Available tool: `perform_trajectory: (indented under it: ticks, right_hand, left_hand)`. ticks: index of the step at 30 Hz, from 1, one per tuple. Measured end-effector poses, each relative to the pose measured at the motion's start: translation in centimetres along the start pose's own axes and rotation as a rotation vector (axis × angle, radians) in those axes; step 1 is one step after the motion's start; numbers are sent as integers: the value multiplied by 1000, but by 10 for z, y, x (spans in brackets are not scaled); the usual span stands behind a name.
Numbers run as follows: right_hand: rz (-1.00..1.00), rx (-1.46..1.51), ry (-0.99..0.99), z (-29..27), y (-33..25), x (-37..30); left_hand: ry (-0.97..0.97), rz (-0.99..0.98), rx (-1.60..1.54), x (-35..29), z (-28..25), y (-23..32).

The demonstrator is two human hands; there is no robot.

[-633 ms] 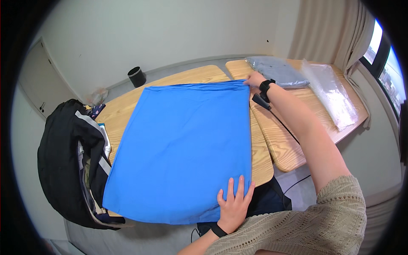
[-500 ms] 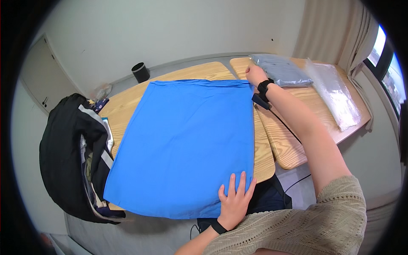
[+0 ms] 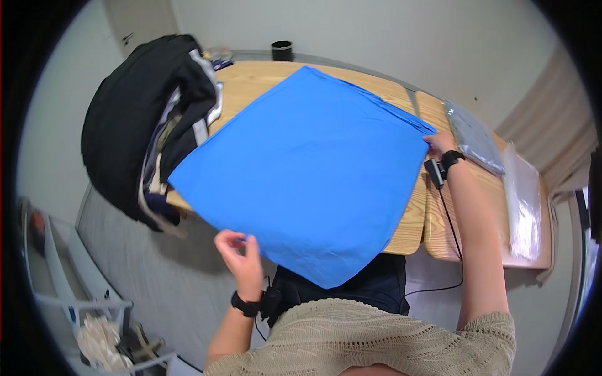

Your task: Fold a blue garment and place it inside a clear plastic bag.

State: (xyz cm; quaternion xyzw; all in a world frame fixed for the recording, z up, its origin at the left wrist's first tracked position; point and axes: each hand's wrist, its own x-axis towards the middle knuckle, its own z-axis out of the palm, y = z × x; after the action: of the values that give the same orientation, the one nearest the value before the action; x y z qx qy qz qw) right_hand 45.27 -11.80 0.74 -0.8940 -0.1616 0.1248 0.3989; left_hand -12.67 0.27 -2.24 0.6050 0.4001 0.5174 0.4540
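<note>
A large plain blue cloth (image 3: pixel 307 169) lies spread over the wooden table (image 3: pixel 251 75), turned diagonally. Its near corner hangs past the table's front edge toward my lap. My right hand (image 3: pixel 440 143) pinches the cloth's right corner, where the far edge is gathered in folds. Beside the cloth's near left edge, my left hand (image 3: pixel 241 260) is raised with curled fingers and a gap between thumb and forefinger. No cloth shows clearly in its fingers. Each wrist wears a black band with a cable-fed device.
A black garment pile with white stripes (image 3: pixel 135 125) stands at the left. On the right table section lie a grey garment in clear wrapping (image 3: pixel 473 135) and clear plastic bags (image 3: pixel 523 207). A black bin (image 3: pixel 282 51) stands behind; a grey shelf unit (image 3: pixel 63 257) is at lower left.
My view has turned left. My left hand has left the cloth's near right part and moved left along the near edge. The cloth has swung round, its right corner drawn nearer by my right hand.
</note>
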Motion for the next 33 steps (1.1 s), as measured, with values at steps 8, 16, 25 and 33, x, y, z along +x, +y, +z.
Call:
perform_trajectory:
  ticks: [8, 16, 25, 33]
  right_hand:
    - [322, 423, -309, 37, -49, -1]
    - [88, 553, -229, 11, -28, -25]
    - [-57, 662, 138, -65, 41, -179]
    - [-56, 224, 119, -35, 48, -288]
  left_hand:
    - [-314, -802, -528, -32, -48, -59]
    - [-468, -739, -556, -31, -19, -16]
    - [-590, -295, -249, 92, -13, 30]
    - [-642, -196, 150, 244, -29, -13]
